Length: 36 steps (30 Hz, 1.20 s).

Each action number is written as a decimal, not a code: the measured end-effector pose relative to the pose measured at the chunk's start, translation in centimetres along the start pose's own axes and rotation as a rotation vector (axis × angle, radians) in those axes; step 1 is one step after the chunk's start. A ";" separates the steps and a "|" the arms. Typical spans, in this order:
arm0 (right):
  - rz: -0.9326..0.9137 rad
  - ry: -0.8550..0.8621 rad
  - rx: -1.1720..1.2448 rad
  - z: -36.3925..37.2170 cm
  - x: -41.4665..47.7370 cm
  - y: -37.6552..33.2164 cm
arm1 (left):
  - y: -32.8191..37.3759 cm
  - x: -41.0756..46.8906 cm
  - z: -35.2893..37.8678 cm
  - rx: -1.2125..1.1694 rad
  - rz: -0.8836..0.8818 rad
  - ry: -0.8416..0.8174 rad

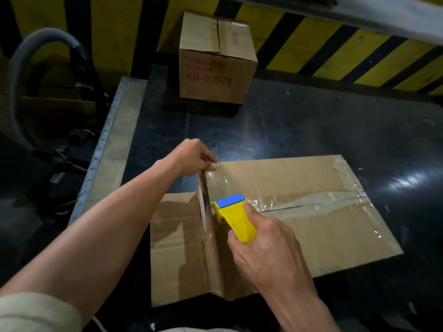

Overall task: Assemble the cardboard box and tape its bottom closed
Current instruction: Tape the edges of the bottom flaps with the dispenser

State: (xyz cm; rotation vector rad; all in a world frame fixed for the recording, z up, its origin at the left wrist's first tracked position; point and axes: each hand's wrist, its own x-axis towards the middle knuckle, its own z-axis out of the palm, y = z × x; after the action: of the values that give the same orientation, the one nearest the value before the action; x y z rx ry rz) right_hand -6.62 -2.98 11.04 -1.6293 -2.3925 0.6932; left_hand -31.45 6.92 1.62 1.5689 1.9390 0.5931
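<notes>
The dark table (pixel 287 130) carries the cardboard box (pixel 323 231) near its front edge, flaps folded shut and facing up. A strip of clear tape (pixel 311 200) lies along the centre seam. A second, closed box (pixel 215 75) printed KB-9007E stands well apart at the far edge. The left hand (pixel 191 156) grips the box's far left corner, fingers curled over the edge and thumb pressed on top. The right hand (pixel 266 243) holds a yellow and blue tape dispenser (pixel 233 216), fingers wrapped round its handle, at the seam's left end.
</notes>
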 end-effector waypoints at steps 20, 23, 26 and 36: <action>0.002 0.002 0.022 -0.3 -0.9 -0.3 | -0.1 -3.3 3.0 0.065 -0.010 0.031; 0.007 0.004 0.025 -0.6 -1.0 -0.6 | -0.1 -3.0 3.0 0.045 -0.039 -0.011; 0.002 -0.003 0.046 -1.1 -0.9 -0.7 | 0.1 -2.7 2.6 0.040 -0.069 -0.054; 0.017 0.008 0.137 -2.6 0.1 -0.7 | 0.8 -2.8 2.3 -0.033 -0.081 -0.082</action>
State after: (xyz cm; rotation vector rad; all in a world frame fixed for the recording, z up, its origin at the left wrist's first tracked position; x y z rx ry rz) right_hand -6.30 -2.35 13.64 -1.5964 -2.2730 0.8316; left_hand -28.89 4.30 0.94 1.4647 1.9120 0.5167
